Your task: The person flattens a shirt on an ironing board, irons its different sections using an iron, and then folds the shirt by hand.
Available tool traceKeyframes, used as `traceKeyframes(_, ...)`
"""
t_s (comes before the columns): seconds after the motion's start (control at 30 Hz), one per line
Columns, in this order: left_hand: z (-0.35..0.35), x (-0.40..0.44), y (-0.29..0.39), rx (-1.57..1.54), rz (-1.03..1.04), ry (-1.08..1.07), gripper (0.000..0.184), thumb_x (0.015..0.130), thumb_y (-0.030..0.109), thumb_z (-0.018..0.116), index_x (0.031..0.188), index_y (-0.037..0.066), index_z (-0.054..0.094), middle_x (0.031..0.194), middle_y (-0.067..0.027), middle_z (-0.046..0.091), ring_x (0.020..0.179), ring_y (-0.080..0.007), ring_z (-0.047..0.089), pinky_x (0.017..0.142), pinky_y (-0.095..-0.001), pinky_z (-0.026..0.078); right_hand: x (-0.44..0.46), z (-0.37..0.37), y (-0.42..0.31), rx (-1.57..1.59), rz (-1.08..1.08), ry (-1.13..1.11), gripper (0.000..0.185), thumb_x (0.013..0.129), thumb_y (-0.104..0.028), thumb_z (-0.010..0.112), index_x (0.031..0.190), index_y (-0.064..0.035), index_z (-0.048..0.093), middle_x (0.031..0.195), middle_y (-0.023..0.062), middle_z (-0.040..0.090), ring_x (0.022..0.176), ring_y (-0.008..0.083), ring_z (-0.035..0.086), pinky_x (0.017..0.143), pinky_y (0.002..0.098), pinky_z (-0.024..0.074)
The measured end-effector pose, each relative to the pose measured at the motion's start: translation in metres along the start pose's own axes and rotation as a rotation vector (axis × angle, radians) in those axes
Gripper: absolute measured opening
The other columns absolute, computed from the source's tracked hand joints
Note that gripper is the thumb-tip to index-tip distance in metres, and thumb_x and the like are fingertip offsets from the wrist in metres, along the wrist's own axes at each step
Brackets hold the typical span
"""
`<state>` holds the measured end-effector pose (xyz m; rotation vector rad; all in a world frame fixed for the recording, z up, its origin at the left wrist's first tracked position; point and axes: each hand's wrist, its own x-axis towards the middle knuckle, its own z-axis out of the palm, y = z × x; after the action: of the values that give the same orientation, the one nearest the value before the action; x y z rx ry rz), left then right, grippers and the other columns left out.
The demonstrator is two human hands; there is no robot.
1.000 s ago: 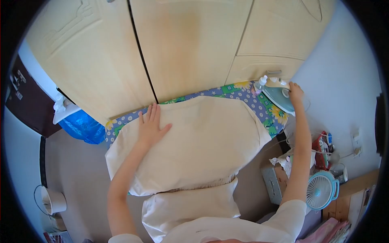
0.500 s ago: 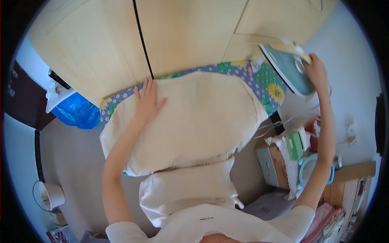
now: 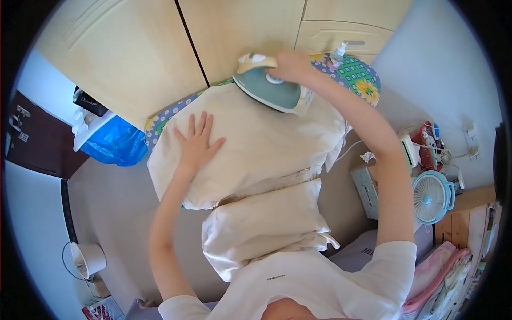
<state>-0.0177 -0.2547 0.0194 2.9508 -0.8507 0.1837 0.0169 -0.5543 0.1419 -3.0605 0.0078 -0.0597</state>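
A cream-coloured cloth (image 3: 266, 144) is spread over an ironing board (image 3: 362, 74) with a blue and green flowered cover. Its near part hangs down toward my body in folds. My right hand (image 3: 292, 68) grips the handle of a teal and cream clothes iron (image 3: 269, 88), which is over the far edge of the cloth. Whether the soleplate presses on the fabric is hard to tell. My left hand (image 3: 196, 143) lies flat on the left part of the cloth, fingers spread, holding nothing.
A spray bottle (image 3: 337, 56) stands at the board's far right, against the pale cupboard (image 3: 250, 32). To the right are a blue fan (image 3: 429, 197) and a red basket (image 3: 430, 146). A blue bag (image 3: 114, 143) hangs at left, above a white bucket (image 3: 89, 260).
My right hand has carried the iron leftward from beyond the board's right end to over the cloth. My left hand stays on the fabric, its fingers now more spread. The view has shifted slightly.
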Motion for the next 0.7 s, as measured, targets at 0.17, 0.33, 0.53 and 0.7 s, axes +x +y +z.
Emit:
traceKeyframes(0.17, 0.004, 0.0, -0.003, 0.053, 0.038, 0.023, 0.074, 0.081, 0.057, 0.044, 0.139, 0.015, 0.025, 0.147, -0.0033, 0.018, 0.135, -0.0318, 0.01, 0.092, -0.0723, 0.002, -0.007, 0.032, 0.0, 0.058, 0.037, 0.102, 0.054, 0.075, -0.056, 0.053, 0.087, -0.0035, 0.061, 0.081, 0.0149, 0.064, 0.075, 0.0299, 0.063, 0.064, 0.0405, 0.0489)
traceKeyframes(0.33, 0.001, 0.002, -0.002, 0.065, 0.007, -0.011, 0.076, 0.079, 0.058, 0.046, 0.139, 0.016, 0.025, 0.147, -0.0028, 0.019, 0.135, -0.0324, 0.01, 0.092, -0.0722, 0.0, -0.013, 0.026, -0.004, 0.085, 0.025, 0.095, 0.063, 0.077, -0.064, 0.047, 0.093, -0.0041, 0.059, 0.08, 0.0145, 0.064, 0.073, 0.0311, 0.063, 0.062, 0.0403, 0.0489)
traceKeyframes(0.53, -0.025, -0.019, -0.029, -0.276, 0.195, -0.02, 0.054, 0.083, 0.027, 0.053, 0.132, 0.008, 0.038, 0.141, -0.0099, 0.031, 0.134, -0.0334, 0.016, 0.105, -0.0538, 0.008, -0.02, 0.018, 0.043, 0.597, -0.061, 0.199, 0.052, 0.085, -0.048, 0.05, 0.108, -0.0014, 0.055, 0.094, 0.0149, 0.062, 0.086, 0.0206, 0.06, 0.076, 0.0319, 0.0464)
traceKeyframes(0.7, -0.043, -0.142, -0.08, -0.732, -0.314, 0.423, 0.034, 0.091, 0.013, 0.043, 0.121, -0.003, 0.047, 0.129, -0.015, 0.045, 0.122, -0.0262, 0.038, 0.103, -0.0357, 0.025, -0.151, 0.034, 0.159, 1.029, 0.232, 1.096, 0.013, 0.088, -0.004, 0.044, 0.095, -0.0007, 0.054, 0.084, 0.0051, 0.058, 0.078, 0.0118, 0.055, 0.072, 0.0233, 0.0447)
